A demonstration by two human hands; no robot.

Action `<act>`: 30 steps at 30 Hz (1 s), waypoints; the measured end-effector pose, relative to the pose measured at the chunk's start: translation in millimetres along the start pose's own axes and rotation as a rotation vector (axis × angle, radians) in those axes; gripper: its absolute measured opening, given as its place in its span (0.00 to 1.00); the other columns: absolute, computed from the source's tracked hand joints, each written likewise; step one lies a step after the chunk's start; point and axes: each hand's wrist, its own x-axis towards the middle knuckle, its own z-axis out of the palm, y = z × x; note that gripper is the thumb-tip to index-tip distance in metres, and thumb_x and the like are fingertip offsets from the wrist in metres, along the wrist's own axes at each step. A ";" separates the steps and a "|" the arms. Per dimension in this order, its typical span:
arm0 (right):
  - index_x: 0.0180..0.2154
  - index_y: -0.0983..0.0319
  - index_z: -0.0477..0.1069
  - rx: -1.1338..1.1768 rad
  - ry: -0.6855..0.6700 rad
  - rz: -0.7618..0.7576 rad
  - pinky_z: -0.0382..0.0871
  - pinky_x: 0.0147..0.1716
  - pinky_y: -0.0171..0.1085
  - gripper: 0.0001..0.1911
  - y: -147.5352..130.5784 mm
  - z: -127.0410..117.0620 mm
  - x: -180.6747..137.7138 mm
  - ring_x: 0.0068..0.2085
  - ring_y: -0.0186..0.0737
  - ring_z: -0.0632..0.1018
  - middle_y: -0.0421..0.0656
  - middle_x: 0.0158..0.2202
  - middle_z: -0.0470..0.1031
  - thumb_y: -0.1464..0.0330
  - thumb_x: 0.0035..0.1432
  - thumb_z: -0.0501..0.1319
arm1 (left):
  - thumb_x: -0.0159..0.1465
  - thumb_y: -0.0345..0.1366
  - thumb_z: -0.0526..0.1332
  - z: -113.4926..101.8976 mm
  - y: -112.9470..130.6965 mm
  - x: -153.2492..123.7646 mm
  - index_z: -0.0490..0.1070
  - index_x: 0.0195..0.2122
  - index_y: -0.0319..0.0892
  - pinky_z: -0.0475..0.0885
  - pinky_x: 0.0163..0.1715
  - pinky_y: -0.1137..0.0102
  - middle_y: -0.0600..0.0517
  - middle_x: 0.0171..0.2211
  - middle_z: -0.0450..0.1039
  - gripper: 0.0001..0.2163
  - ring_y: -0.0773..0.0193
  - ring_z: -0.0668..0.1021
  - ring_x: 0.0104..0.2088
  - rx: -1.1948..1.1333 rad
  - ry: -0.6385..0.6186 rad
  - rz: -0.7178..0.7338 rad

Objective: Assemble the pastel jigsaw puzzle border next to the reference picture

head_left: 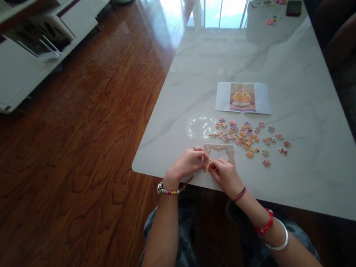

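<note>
A partly built jigsaw frame (222, 150) lies near the front edge of the white marble table (305, 119). My left hand (188, 162) and my right hand (225, 174) meet at the frame's lower left side, fingers pinched together on small puzzle pieces (208, 165) there. Loose puzzle pieces (247, 139) lie scattered just beyond the frame. A printed reference picture (243, 97) on white paper lies farther back.
A clear plastic bag (200, 126) rests left of the loose pieces. Small items and a dark box (294, 7) sit at the table's far end. Wooden floor (87, 143) spreads to the left, with white cabinets (24, 55) along the wall.
</note>
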 end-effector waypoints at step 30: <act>0.32 0.63 0.67 -0.236 -0.121 0.051 0.61 0.32 0.33 0.09 -5.6 -3.5 -0.3 0.33 0.36 0.71 0.44 0.33 0.69 0.68 0.58 0.49 | 0.52 0.28 0.59 2.0 -0.1 3.5 0.69 0.30 0.42 0.65 0.33 0.74 0.54 0.31 0.67 0.05 0.70 0.69 0.31 -0.023 0.000 -0.038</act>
